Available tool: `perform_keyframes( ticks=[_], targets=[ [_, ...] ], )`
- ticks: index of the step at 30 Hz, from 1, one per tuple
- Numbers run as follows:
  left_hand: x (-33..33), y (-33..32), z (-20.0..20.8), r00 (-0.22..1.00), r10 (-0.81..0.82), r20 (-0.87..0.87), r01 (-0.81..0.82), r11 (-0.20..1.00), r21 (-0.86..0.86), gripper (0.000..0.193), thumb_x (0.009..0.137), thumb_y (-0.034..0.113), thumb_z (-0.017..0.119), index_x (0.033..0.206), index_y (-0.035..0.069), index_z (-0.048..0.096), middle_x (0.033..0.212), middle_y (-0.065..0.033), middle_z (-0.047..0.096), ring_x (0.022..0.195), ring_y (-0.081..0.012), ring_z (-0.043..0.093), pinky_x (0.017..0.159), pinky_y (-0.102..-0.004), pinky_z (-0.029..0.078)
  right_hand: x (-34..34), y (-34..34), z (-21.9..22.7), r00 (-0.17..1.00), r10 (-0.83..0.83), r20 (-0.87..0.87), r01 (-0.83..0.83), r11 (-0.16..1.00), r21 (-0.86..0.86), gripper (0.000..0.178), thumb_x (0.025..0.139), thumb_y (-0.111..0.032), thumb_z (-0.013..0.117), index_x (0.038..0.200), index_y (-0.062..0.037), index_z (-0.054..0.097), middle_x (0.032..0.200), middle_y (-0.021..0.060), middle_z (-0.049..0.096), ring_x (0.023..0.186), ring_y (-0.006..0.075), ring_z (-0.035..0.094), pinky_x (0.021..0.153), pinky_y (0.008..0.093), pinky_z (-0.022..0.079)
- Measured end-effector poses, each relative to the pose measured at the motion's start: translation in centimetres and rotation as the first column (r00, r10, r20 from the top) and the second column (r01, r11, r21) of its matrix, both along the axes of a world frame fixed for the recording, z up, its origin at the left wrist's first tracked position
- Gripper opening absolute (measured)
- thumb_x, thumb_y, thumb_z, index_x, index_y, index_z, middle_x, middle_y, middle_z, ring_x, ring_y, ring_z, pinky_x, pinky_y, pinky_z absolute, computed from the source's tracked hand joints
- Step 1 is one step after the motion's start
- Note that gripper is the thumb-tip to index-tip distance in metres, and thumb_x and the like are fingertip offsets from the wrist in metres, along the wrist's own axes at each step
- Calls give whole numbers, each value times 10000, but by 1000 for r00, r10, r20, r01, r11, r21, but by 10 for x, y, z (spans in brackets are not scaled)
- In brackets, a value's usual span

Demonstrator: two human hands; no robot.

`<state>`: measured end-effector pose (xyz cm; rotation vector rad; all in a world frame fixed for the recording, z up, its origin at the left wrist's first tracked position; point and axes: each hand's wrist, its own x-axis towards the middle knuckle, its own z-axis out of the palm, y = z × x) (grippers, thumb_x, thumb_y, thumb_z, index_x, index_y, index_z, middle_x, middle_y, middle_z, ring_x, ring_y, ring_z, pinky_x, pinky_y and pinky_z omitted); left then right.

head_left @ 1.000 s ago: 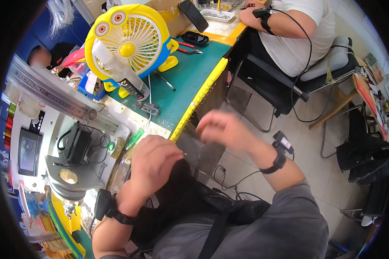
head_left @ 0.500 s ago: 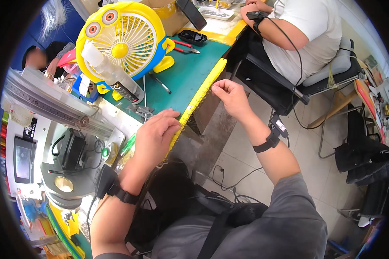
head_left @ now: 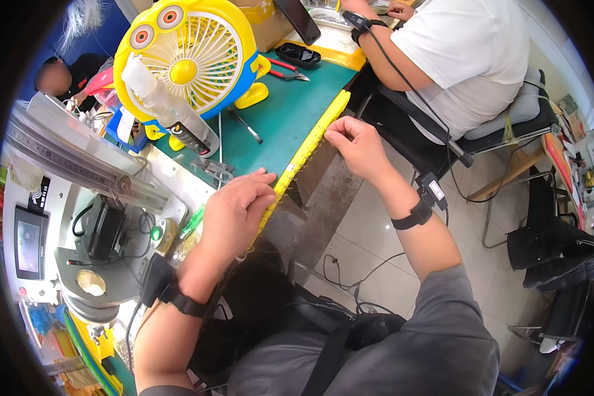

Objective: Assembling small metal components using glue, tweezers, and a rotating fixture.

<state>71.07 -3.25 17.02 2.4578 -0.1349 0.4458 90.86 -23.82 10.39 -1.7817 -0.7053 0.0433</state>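
Note:
My left hand [head_left: 236,210] is at the yellow edge strip [head_left: 310,146] of the green-topped bench, its fingers closed together and curled. What they hold, if anything, is too small or hidden to make out. Further along the same strip, my right hand [head_left: 361,150] pinches thumb and forefinger together just off its outer side; nothing can be made out between the tips. Fine dark bristle-like strands stick out below the strip between both hands. Black bands with small boxes are strapped round both my wrists.
A yellow and blue character fan [head_left: 183,71] and a clear bottle [head_left: 190,135] stand on the bench. Red-handled pliers [head_left: 287,69] and a black tray [head_left: 298,55] lie behind. Left is a grey machine [head_left: 99,231]. A person in white [head_left: 462,59] sits ahead right; another is far left.
Both hands keep nearly the same pose at the bench edge. The view has shifted slightly. The seated person's forearm ahead has moved a little to the left.

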Motion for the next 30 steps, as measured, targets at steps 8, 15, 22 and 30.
perform_keyframes(
  ticks=[8, 15, 22, 30],
  targets=[
    [1, -1, 1, 1000, 9, 3, -9, 1000, 7, 76, 881, 31, 719, 933, -7, 681, 1135, -164, 742, 1169, -340, 679, 980, -395, 536, 3, -1, 0, 996, 48, 68, -50, 999, 21, 143, 913, -121, 703, 958, 14, 696, 879, 117, 703, 801, 192, 649, 733, 327, 506],
    [2, -1, 1, 1000, 7, -6, -7, 1000, -8, 71, 879, 23, 716, 929, -10, 678, 1132, -169, 741, 1170, -339, 679, 980, -400, 535, 10, -1, -7, 950, 90, 298, -103, 994, 26, 66, 889, -47, 689, 903, 0, 644, 847, 138, 653, 802, 288, 647, 727, 379, 503],
    [1, -1, 2, 1000, 6, -20, -6, 1000, -14, 68, 880, 21, 713, 929, -9, 678, 1136, -168, 740, 1171, -340, 678, 983, -397, 533, 19, -4, -10, 856, 116, 503, -121, 992, -24, 77, 874, -47, 692, 887, -6, 629, 857, 144, 652, 823, 329, 648, 740, 396, 512],
    [-1, -2, 3, 997, 7, 73, -5, 1000, -17, 72, 849, 32, 732, 898, 19, 681, 1085, -140, 746, 1115, -342, 692, 928, -402, 555, -20, -28, 16, 959, -53, 279, 8, 987, 159, 129, 889, -97, 705, 973, -5, 676, 878, 125, 674, 842, 263, 676, 753, 358, 526]
  ],
)
